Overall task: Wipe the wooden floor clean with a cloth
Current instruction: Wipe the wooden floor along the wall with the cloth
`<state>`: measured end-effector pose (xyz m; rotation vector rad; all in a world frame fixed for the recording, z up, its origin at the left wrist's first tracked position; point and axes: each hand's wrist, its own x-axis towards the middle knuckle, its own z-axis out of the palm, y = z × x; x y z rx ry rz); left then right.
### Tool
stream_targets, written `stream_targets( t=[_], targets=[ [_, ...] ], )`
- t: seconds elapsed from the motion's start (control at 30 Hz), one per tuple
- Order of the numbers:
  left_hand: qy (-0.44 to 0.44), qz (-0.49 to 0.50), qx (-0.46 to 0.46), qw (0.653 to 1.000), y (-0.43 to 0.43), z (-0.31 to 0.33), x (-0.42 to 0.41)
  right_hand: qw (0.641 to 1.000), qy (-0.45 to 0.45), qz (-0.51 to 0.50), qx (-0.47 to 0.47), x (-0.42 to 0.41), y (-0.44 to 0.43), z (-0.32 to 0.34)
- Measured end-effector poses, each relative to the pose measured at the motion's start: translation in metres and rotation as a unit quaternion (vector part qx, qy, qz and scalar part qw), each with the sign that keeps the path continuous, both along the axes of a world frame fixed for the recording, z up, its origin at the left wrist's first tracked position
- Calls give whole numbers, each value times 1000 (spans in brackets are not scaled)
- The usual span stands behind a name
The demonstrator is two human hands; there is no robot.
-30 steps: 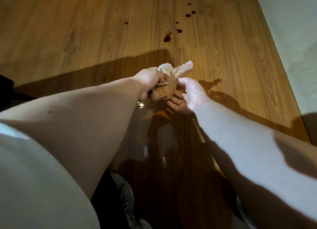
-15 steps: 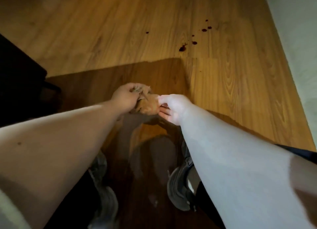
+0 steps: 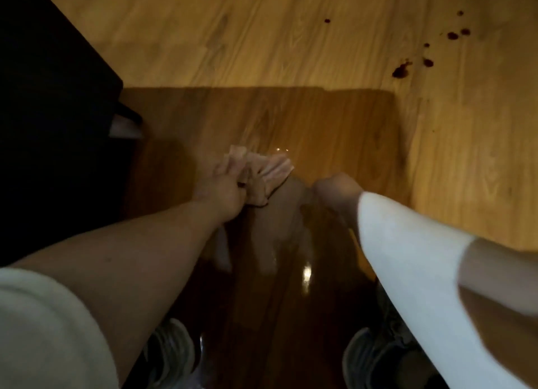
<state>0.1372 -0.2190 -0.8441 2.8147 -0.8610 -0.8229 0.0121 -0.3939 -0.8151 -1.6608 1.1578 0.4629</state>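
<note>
The right grip (image 3: pixel 334 195) has let go of the cloth (image 3: pixel 263 171); its fingers' state is unclear. The left grip (image 3: pixel 225 190), arm outstretched, clutches the cloth over the floor (image 3: pixel 262 53), folds pointing forward-right.

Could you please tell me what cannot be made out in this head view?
Head view:
- Right hand: blurred, shadowed; whether it holds the cloth is unclear.
- Black object: too dark, cut off by the left edge.
- Shoes: partly hidden by arms and the bottom edge.
- Stains: too small to identify.
</note>
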Motion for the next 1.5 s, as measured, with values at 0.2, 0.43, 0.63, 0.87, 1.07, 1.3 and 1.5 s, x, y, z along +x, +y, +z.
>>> stream_targets(
  t=[0.2, 0.43, 0.63, 0.87, 1.07, 1.3, 1.5],
  targets=[
    [-107, -203, 52, 972, -3, -34, -25, 994, 33, 31, -98, 30, -8, -11],
    [-131, 58, 38, 989, 44, -32, 45, 975, -3, 69, -209, 54, -6, -31],
    [-134, -41, -23, 990, 56, -43, 4, 976, 19, 72, -203, 78, -22, -32],
    [-84, -280, -143, 946, 69, -57, -9, 965, 33, 178, -191, 104, -20, -41],
    [-121, 315, 37, 941, 81, -62, 103, 964, 28, 170, -202, 107, -24, -51],
    [-125, 33, -55, 990, -3, -58, 40, 959, 50, 152, -233, 128, -52, -51],
    [-119, -119, -26, 985, 13, -68, 54, 961, 8, 145, -236, 157, -60, -43]
  ],
)
